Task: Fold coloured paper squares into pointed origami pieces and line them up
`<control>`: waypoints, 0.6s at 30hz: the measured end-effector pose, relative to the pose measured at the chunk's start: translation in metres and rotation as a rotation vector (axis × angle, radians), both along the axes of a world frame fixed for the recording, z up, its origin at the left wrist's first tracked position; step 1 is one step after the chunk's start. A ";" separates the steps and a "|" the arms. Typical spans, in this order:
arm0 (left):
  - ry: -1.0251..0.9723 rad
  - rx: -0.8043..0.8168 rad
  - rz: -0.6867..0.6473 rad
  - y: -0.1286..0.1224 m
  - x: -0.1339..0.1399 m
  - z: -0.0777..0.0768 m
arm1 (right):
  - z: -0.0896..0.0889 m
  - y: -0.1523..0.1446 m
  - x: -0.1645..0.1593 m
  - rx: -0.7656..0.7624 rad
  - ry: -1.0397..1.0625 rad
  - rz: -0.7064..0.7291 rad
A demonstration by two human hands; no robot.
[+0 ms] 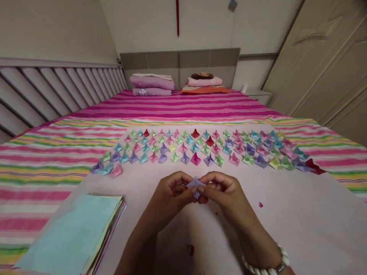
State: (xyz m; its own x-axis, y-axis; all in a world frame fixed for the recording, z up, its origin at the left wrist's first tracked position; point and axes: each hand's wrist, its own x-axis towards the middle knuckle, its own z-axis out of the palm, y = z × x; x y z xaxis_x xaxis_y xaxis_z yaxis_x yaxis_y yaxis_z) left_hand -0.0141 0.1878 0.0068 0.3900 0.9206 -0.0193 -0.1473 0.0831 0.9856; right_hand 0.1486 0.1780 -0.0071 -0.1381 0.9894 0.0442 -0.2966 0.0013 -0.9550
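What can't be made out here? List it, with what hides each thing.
Head view:
- Purple folded paper: mostly covered by left hand and right hand.
- Paper stack: cut by the bottom edge; lower sheets hidden under the top blue one.
- Far folded pieces: too small to count.

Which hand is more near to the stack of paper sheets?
Left. The left hand is just right of the stack of paper sheets, a little farther up the board. The right hand is farther right, beyond the left.
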 end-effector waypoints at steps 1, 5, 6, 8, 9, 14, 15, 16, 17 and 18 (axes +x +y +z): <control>-0.013 -0.002 0.017 0.000 0.001 0.000 | 0.000 0.000 0.000 0.004 0.007 0.000; -0.008 -0.004 0.101 -0.002 0.003 -0.002 | -0.003 0.003 0.000 0.039 0.047 -0.003; 0.002 -0.002 0.120 -0.002 0.003 -0.002 | -0.004 0.004 0.000 0.048 0.061 -0.002; 0.018 0.008 0.142 -0.002 0.003 -0.004 | -0.006 0.005 0.001 0.064 0.089 0.007; 0.018 0.018 0.148 -0.002 0.003 -0.004 | -0.006 0.005 0.001 0.073 0.105 0.013; -0.021 0.086 0.184 -0.001 0.005 -0.007 | -0.005 0.004 -0.001 0.086 0.179 0.027; -0.027 0.095 0.196 -0.001 0.006 -0.008 | -0.004 0.003 -0.001 0.079 0.186 0.021; -0.033 0.102 0.205 -0.001 0.007 -0.008 | -0.003 0.003 -0.002 0.070 0.192 0.013; -0.039 0.107 0.212 -0.001 0.008 -0.009 | -0.002 0.002 -0.003 0.060 0.200 0.002; -0.047 0.111 0.212 -0.001 0.008 -0.009 | -0.001 0.002 -0.003 0.049 0.208 -0.009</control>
State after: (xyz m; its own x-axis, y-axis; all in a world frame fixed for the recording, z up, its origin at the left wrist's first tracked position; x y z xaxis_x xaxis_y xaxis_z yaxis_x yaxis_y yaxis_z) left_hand -0.0061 0.1872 -0.0020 0.1858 0.9775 0.1003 -0.1960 -0.0632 0.9786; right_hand 0.1454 0.1797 -0.0084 -0.1122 0.9865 0.1193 -0.4875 0.0499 -0.8717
